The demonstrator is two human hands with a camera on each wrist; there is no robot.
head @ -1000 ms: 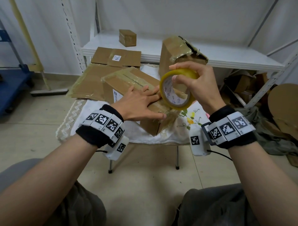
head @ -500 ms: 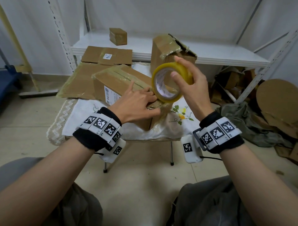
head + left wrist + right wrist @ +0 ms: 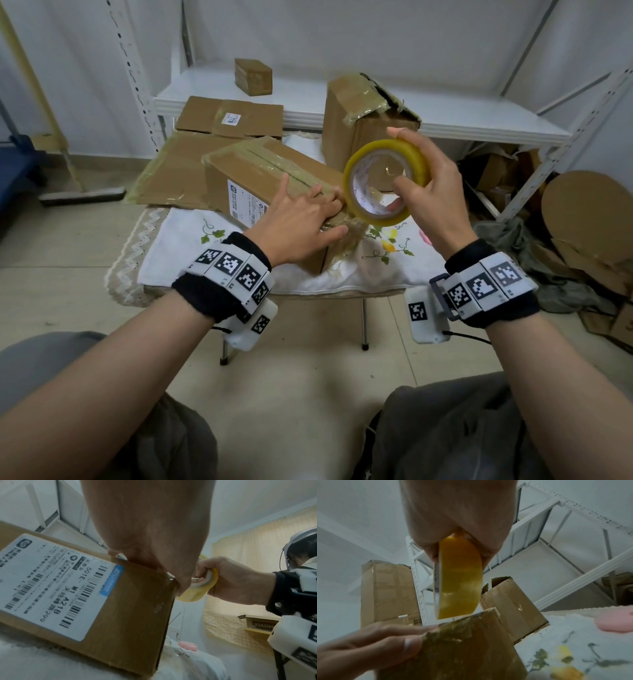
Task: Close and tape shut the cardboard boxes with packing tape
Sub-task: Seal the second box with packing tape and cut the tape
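Observation:
A closed cardboard box (image 3: 260,164) with a shipping label (image 3: 51,582) lies on the small cloth-covered table (image 3: 178,246). My left hand (image 3: 301,219) rests flat on the box's top near its right end, fingers straight, the thumb at the edge (image 3: 399,650). My right hand (image 3: 424,192) grips a yellow roll of packing tape (image 3: 383,181), thumb through its core, just right of and above that end. In the right wrist view the roll (image 3: 458,577) hangs just over the box's taped corner (image 3: 471,642). Whether a strip joins the roll to the box is unclear.
A second, torn-open box (image 3: 363,120) stands upright behind the roll. Flattened cardboard (image 3: 229,116) leans at the back left, and a small box (image 3: 253,75) sits on the white shelf (image 3: 445,120). Cardboard scraps and cloth (image 3: 565,240) pile at the right. A pink object (image 3: 187,646) lies on the cloth.
My right hand has carried the roll slightly to the right and tilted it, so its open core faces me more. The left hand stays pressed on the box top.

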